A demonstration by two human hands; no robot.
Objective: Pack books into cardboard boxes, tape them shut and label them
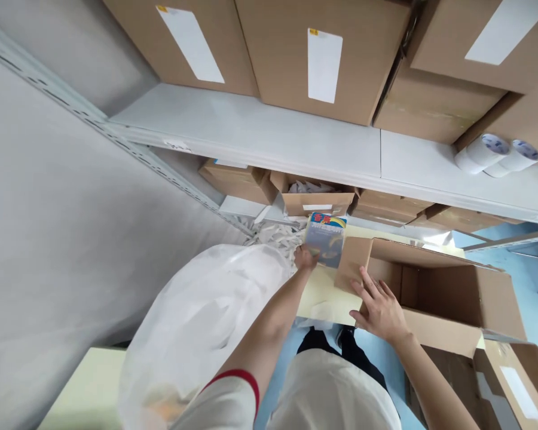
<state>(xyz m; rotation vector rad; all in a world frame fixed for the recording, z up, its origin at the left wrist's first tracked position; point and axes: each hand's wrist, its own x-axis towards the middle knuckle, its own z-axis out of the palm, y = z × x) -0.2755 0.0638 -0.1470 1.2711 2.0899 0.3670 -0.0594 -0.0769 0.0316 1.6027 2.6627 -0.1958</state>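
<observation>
My left hand [305,257] grips the lower left edge of a thin blue book [326,242] with a red and yellow title band. The book is tilted up above a pale yellow tabletop [311,297], beside white paper shreds [275,234]. At the right, my right hand [379,307] has its fingers spread, touching the near left flap of an open cardboard box [448,292]. Bare cardboard shows inside the part of the box in view; its near floor is hidden.
A big white plastic bag [210,304] bulges at the left. A metal shelf [251,128] carries cartons [314,65] and tape rolls [484,152]. Lower cartons, one open box [316,200] among them, line the back. Another open carton [497,388] stands low at the right.
</observation>
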